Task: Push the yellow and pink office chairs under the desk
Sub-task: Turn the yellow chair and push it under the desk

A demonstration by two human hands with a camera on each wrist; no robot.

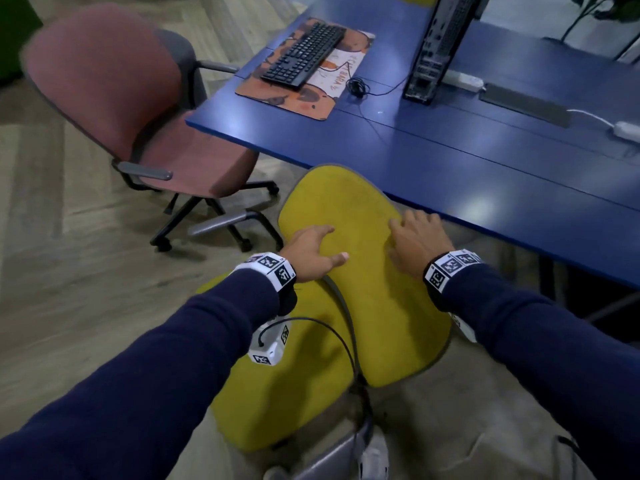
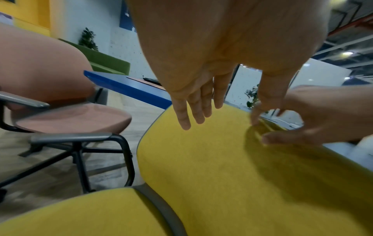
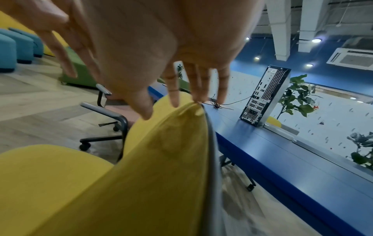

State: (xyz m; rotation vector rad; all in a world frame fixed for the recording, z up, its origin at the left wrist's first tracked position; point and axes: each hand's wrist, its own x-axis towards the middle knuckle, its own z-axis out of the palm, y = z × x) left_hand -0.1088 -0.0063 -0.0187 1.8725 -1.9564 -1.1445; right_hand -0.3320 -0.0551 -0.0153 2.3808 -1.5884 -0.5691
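Left hand: fingers spread, flat on yellow chair backrest.
Right hand: fingers spread, pressing backrest's far edge.
Yellow chair: near blue worktop edge.
Pink chair: far left, beside worktop corner.

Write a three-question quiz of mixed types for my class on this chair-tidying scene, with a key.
1. True or false: both hands rest on the backrest of the yellow office chair.
2. Which item lies on the patterned desk mat? A) laptop B) black keyboard C) notebook
3. Fill in: the pink office chair stands at the corner of the blue ____.

Key: 1. True: left hand and right hand lie on it with fingers straight. 2. B. 3. desk.
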